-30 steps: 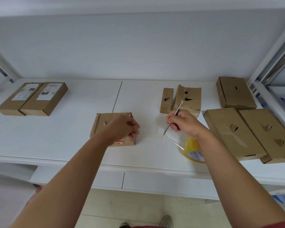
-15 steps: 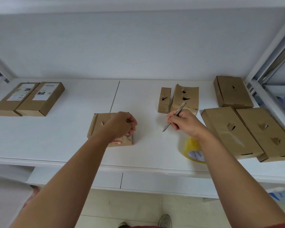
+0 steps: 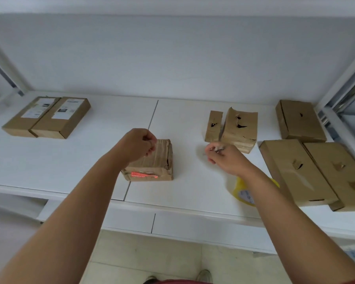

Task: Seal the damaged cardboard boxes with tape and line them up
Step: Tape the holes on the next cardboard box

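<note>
Tipped up since a moment ago, our small box (image 3: 152,160) shows its taped side.
Our left hand (image 3: 138,143) grips its top edge on the desk (image 3: 70,160); our right hand (image 3: 225,158) pinches a thin metal tool (image 3: 218,149).

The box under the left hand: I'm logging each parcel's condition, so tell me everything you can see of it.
The small box is brown cardboard, roughly cube-shaped and creased, with ridged wrinkles across its top. A red printed strip runs along its front face, and its right edge looks crumpled, with a dark gap. It sits flat on the white shelf, near the front and over the seam between two panels, apart from the other boxes. The left hand grips its top at the far left corner. Whether tape covers it is unclear.
</note>
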`<move>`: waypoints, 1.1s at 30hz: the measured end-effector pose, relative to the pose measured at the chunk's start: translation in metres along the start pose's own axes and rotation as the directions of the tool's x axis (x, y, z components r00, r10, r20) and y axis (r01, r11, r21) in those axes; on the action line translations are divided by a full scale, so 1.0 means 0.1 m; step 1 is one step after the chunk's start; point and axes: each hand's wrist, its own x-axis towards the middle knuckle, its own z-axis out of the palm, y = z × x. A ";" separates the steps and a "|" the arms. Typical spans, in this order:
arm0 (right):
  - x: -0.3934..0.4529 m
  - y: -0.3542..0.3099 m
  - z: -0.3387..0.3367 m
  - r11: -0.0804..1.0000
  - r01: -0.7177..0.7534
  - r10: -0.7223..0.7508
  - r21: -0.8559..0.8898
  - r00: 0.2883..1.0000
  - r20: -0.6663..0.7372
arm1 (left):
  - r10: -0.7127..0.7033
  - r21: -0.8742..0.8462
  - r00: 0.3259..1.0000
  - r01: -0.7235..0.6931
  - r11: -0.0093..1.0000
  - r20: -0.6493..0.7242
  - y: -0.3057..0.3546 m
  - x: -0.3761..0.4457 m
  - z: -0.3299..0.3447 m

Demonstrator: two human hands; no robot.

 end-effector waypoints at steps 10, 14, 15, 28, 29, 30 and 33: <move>-0.53 -0.13 -0.52 0.803 0.134 -0.293 -0.581 0.937 -0.190 | 0.038 -0.056 0.999 -0.037 0.998 0.010 0.07 0.05 0.10; -0.97 0.13 -0.52 0.824 -0.017 -0.115 -0.566 0.974 -0.196 | 0.042 -0.085 0.999 -0.041 0.996 0.016 0.11 0.05 0.11; -1.03 0.19 -0.46 0.841 -0.038 -0.074 -0.539 0.980 -0.184 | 0.045 -0.094 0.999 -0.044 0.995 0.018 0.12 0.06 0.11; -0.79 0.17 -0.39 0.634 0.028 0.020 -0.773 0.998 0.052 | 0.070 -0.157 0.995 -0.057 0.986 0.078 0.17 0.16 0.27; -0.77 0.15 -0.38 0.642 0.029 0.028 -0.766 0.998 0.061 | 0.071 -0.158 0.994 -0.058 0.986 0.081 0.16 0.16 0.28; -0.77 0.14 -0.37 0.650 0.023 0.040 -0.759 0.997 0.065 | 0.073 -0.160 0.994 -0.059 0.985 0.084 0.15 0.16 0.28; -0.78 0.16 -0.42 0.585 -0.011 0.101 -0.811 0.993 0.059 | 0.080 -0.157 0.993 -0.066 0.985 0.087 0.12 0.17 0.27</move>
